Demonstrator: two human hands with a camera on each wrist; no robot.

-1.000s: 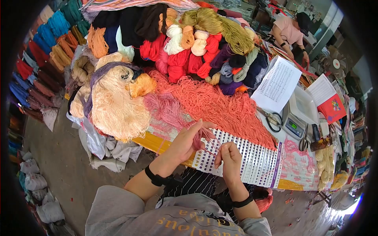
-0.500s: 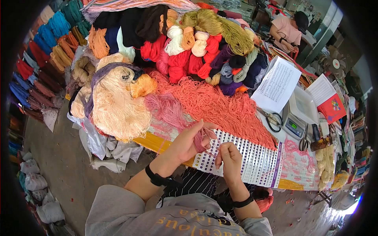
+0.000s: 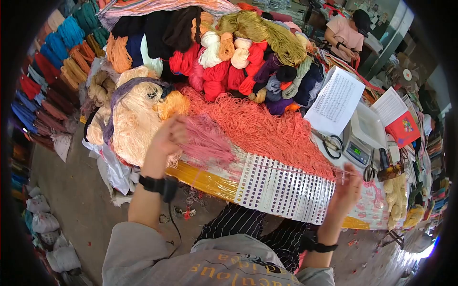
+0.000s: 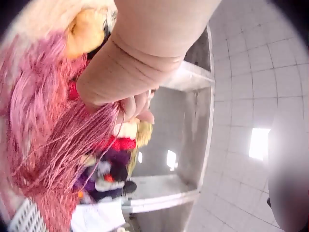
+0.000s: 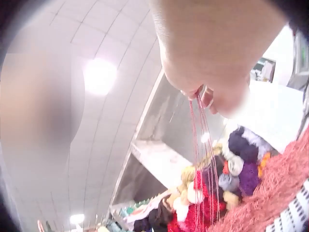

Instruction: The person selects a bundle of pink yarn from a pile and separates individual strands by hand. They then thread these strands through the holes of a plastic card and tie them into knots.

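Note:
My left hand (image 3: 169, 136) is over the left of the table, beside the cream yarn (image 3: 133, 121) and the mauve-pink yarn (image 3: 210, 140). In the left wrist view its curled fingers grip a hank of thin pink yarn strands (image 4: 79, 137) that fans out downward. Far to the right, my right hand (image 3: 347, 188) is blurred over the right end of a white card with rows of dark-rimmed holes (image 3: 281, 190). Several pink strands (image 5: 205, 159) run down from its pinched fingers in the right wrist view. Faint strands stretch between both hands above the card.
Coral yarn (image 3: 267, 133) spreads behind the card, below a heap of coloured skeins (image 3: 229, 52). Scissors (image 3: 331, 145), a digital scale (image 3: 357, 148) and a printed sheet (image 3: 335, 101) lie at the right. Another person (image 3: 344, 35) works at the back right.
My hands were close together over the card, working at the pink strands. Now they are wide apart, the left up and leftward, the right to the right, with strands drawn out between them.

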